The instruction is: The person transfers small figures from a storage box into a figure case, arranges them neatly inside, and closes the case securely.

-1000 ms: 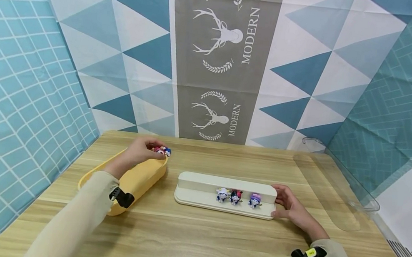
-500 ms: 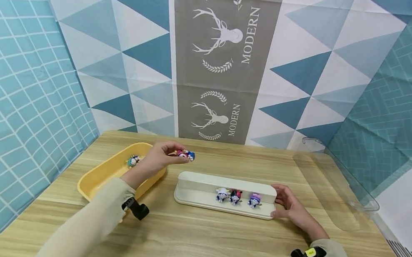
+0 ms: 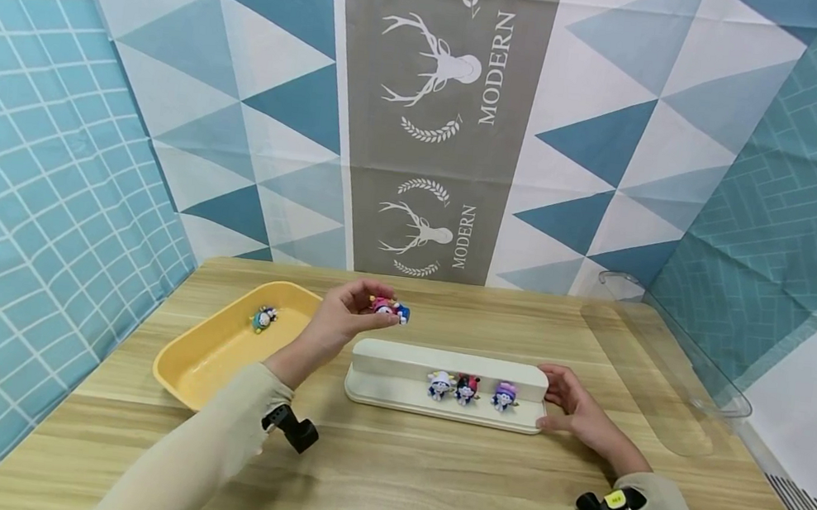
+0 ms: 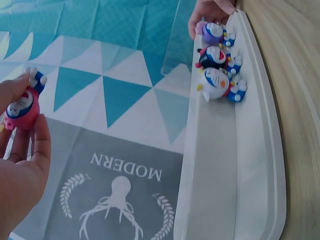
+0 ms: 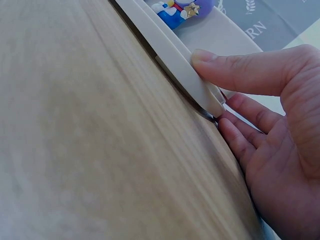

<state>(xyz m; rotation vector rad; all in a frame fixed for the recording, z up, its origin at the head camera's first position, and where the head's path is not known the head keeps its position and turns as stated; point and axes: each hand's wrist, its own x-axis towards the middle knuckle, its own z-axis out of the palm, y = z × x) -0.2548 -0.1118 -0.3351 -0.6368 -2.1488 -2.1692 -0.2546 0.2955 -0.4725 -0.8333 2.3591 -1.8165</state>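
Note:
My left hand (image 3: 343, 310) pinches a small pink-hooded Doraemon figurine (image 3: 389, 309) between thumb and fingers, raised behind the left end of a white stepped display stand (image 3: 387, 390). In the left wrist view the same figurine (image 4: 24, 107) lies tilted, its blue-and-white feet upward. My right hand (image 3: 581, 410) grips the stand's right end. Its thumb (image 5: 225, 70) presses the front edge, with fingers round the end. On the stand's lower step sit three similar figurines: a white-hooded one (image 3: 440, 385), a black-and-red one (image 3: 467, 389) close beside it, and a purple-hooded one (image 3: 505, 396) farther right.
A yellow tub (image 3: 219, 351) stands at the left of the wooden table (image 3: 429, 490), with a green-and-white figurine (image 3: 263, 319) inside. Along the right side lies a long transparent cover (image 3: 709, 378). Patterned cloth (image 3: 437, 125) hangs behind the table.
My left hand has carried the pink-hooded figurine rightward from above the tub's far end to behind the stand's left end. The right hand and the stand have stayed still.

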